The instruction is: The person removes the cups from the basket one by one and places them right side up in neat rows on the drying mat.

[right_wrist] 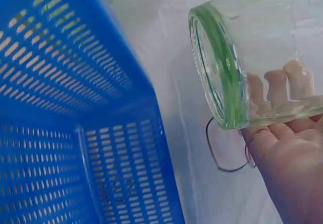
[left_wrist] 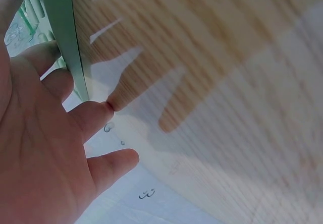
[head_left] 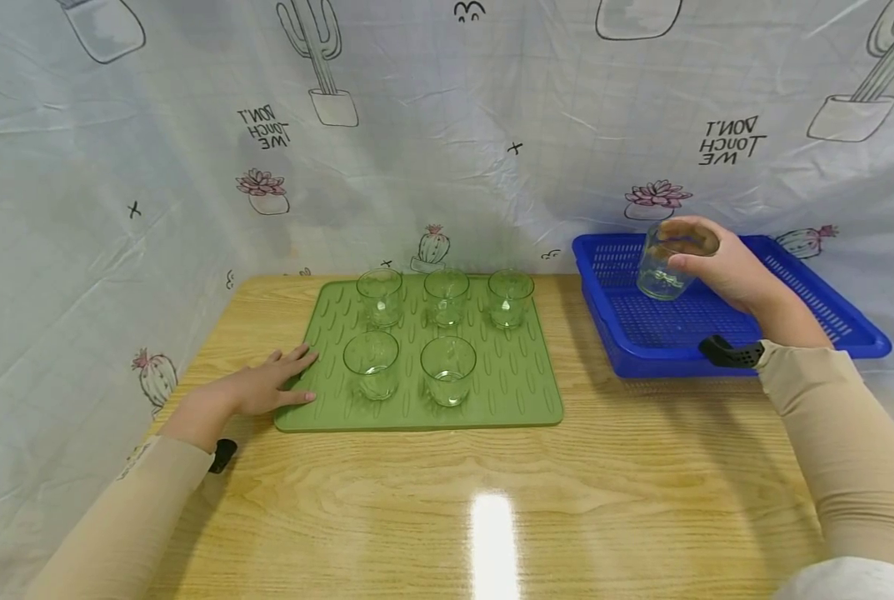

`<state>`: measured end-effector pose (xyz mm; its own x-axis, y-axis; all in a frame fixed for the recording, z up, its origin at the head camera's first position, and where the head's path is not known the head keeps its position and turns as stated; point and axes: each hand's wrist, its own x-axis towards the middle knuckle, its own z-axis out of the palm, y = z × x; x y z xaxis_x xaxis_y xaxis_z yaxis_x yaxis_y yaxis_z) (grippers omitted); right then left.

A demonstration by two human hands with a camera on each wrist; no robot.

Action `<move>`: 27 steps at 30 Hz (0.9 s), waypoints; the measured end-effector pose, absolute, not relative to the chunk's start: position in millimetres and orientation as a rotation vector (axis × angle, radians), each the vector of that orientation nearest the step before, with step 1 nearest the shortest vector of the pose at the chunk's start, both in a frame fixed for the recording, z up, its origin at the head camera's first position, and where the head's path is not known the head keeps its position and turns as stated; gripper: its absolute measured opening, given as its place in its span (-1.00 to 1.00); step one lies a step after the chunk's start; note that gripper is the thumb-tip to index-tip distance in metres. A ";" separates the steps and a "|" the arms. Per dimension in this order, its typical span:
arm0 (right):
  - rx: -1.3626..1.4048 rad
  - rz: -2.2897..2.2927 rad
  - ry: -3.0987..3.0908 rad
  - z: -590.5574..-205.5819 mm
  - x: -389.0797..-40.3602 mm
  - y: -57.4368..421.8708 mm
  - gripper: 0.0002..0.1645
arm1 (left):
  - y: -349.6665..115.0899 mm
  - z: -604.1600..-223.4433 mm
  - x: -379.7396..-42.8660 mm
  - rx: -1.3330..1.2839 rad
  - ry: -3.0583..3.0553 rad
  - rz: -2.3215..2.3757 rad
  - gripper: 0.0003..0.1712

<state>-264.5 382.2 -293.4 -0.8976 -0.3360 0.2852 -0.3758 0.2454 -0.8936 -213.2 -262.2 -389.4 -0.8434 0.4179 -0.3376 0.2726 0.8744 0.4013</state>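
Observation:
Over the blue basket (head_left: 626, 358), my right hand (head_left: 731, 262) grips a clear drinking glass (head_left: 660, 271) near its rim, the glass tilted with its base lower. In the right wrist view the glass (right_wrist: 272, 47) shows a thick greenish base, with fingers seen through its side. My left hand (head_left: 262, 387) lies with spread fingers at the left edge of the green ridged mat (head_left: 517, 400). The left wrist view shows its fingertips by the mat's edge (left_wrist: 65, 32). Several glasses stand upright on the mat in two rows, among them a front glass (head_left: 448, 375) and a back-right glass (head_left: 510, 300).
A wooden table (head_left: 387, 500) carries the mat and the basket, which stands at the right. Behind and at the left hangs a white printed curtain (head_left: 432, 150). The basket has tall perforated walls (right_wrist: 121, 168).

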 end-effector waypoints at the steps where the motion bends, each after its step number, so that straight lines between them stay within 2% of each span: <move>1: 0.762 1.844 -2.396 -293.3 -264.3 381.2 -0.49 | -262.4 -389.9 -213.3 0.508 2.624 0.477 0.07; 5: 0.978 2.044 -2.217 -294.1 -262.9 375.2 -0.47 | -262.5 -391.2 -213.1 0.505 2.621 0.483 0.08; 11: 1.040 2.075 -2.153 -293.4 -255.5 360.7 -0.50 | -262.5 -390.0 -212.1 0.509 2.628 0.491 0.07; 16: 1.001 2.077 -2.115 -290.5 -252.1 351.1 -0.54 | -260.7 -388.4 -211.8 0.498 2.631 0.493 0.05; 27: 0.796 1.974 -2.193 -294.0 -245.5 324.8 -0.49 | -258.2 -387.9 -213.5 0.476 2.630 0.491 0.06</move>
<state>-245.5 324.8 -294.0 -0.8609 -0.3183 0.3969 -0.4282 0.0317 -0.9031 -213.5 -258.2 -387.9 -0.8528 0.3983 -0.3377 0.2497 0.8791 0.4061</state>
